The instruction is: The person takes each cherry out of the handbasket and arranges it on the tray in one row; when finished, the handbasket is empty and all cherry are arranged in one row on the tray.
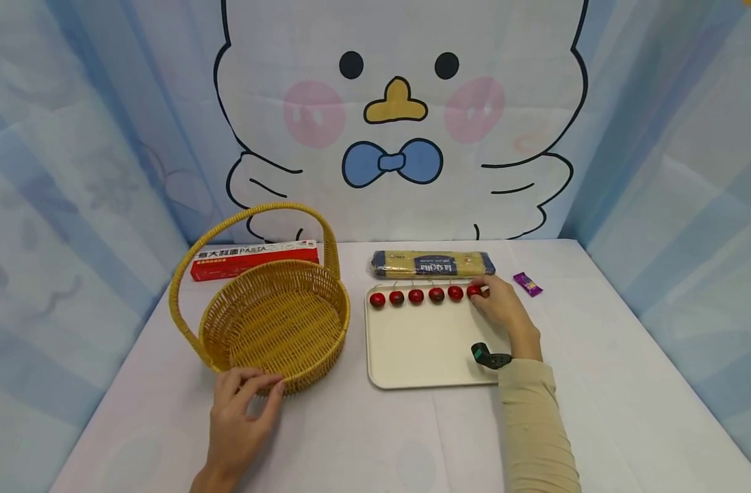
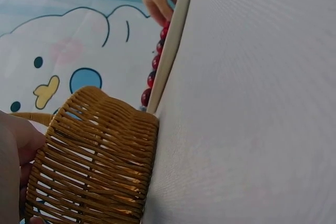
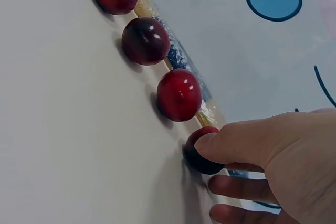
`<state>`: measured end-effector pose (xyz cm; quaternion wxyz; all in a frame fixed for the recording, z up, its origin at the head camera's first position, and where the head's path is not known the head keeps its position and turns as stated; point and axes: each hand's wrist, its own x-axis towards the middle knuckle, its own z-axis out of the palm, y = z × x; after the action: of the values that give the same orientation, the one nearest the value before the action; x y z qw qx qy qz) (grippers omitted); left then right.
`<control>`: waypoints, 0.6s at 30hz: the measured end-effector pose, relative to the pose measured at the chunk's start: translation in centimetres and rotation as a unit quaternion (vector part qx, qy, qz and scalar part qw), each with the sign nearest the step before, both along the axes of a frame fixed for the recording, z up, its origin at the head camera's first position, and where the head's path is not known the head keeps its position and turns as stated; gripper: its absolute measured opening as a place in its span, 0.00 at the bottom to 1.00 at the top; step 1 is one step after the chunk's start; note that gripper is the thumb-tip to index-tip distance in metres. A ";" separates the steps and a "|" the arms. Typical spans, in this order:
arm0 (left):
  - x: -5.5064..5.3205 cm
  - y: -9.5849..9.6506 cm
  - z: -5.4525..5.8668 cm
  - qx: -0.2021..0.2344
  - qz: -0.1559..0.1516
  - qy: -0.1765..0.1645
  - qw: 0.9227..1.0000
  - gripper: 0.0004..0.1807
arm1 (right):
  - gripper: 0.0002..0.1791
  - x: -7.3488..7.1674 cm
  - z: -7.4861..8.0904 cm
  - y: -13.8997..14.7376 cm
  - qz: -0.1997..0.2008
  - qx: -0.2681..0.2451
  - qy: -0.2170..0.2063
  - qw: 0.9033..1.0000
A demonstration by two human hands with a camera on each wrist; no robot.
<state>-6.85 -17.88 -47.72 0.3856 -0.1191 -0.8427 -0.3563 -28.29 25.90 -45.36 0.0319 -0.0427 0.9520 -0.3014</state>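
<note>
Six red cherries stand in a row along the far edge of a cream tray. My right hand pinches the rightmost cherry between thumb and fingers; in the right wrist view the thumb covers part of its dark red skin. Beside it sits another cherry, bright red and glossy. On the left, my left hand holds the near rim of a yellow wicker basket with a tall arched handle. The left wrist view shows the basket's woven side close by, with the fingers at its rim.
Behind the basket lies a red and white pasta box. A clear-wrapped pack of spaghetti lies just behind the tray, and a small purple wrapped candy is to its right. A printed curtain backs the table.
</note>
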 end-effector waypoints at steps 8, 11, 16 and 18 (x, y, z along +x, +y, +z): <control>-0.3 0.2 0.6 -0.002 0.008 -0.006 1.000 0.05 | 0.27 1.2 2.8 0.0 -0.018 0.001 -0.001 1.000; -0.4 0.2 1.4 -0.013 0.015 0.001 1.000 0.04 | 0.28 1.6 4.1 -0.1 -0.016 0.008 0.023 1.000; -0.9 0.3 3.3 -0.030 -0.002 0.026 0.999 0.07 | 0.28 2.3 5.8 -0.7 -0.004 0.010 0.059 0.998; -1.3 0.5 4.2 -0.038 -0.022 0.026 0.999 0.10 | 0.27 2.7 6.3 -1.0 0.004 0.002 0.079 0.997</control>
<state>-8.10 -17.38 -43.49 0.3947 -0.1615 -0.8426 -0.3288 -25.56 24.86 -39.09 -0.0426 -0.0702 0.9521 -0.2946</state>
